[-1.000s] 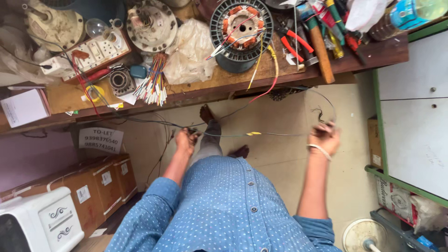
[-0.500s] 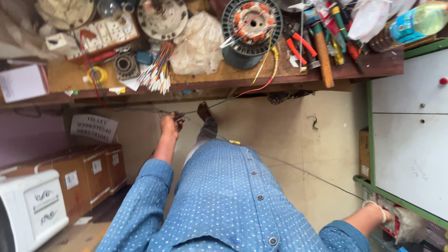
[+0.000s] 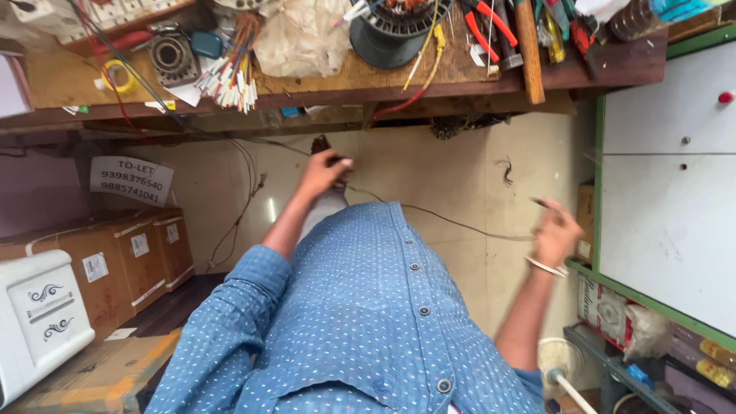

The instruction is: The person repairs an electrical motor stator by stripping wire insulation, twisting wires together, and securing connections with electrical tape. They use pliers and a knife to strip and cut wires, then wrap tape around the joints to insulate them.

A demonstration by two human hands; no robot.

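Note:
My left hand (image 3: pixel 326 172) is closed around a thin dark wire (image 3: pixel 460 226) just above my knee, below the wooden workbench (image 3: pixel 322 88). The wire runs right across my blue dotted shirt (image 3: pixel 360 322) to my right hand (image 3: pixel 556 234). That hand is blurred, wears a light bracelet, and pinches the wire's other end near the white and green cabinet (image 3: pixel 667 222). The wire hangs almost taut between the two hands.
The bench carries a motor stator (image 3: pixel 399 27), red-handled pliers (image 3: pixel 487 27), a wooden tool handle (image 3: pixel 529 50), a bundle of coloured sleeves (image 3: pixel 234 73), a yellow tape roll (image 3: pixel 119 75). Cardboard boxes (image 3: pixel 115 261) and a white appliance (image 3: pixel 38 314) stand left. Loose wires (image 3: pixel 241 207) dangle under the bench.
My right hand has come up from low at the right to mid height beside the cabinet, drawing the wire with it. My left hand has stayed near the knee, and the view has tilted down.

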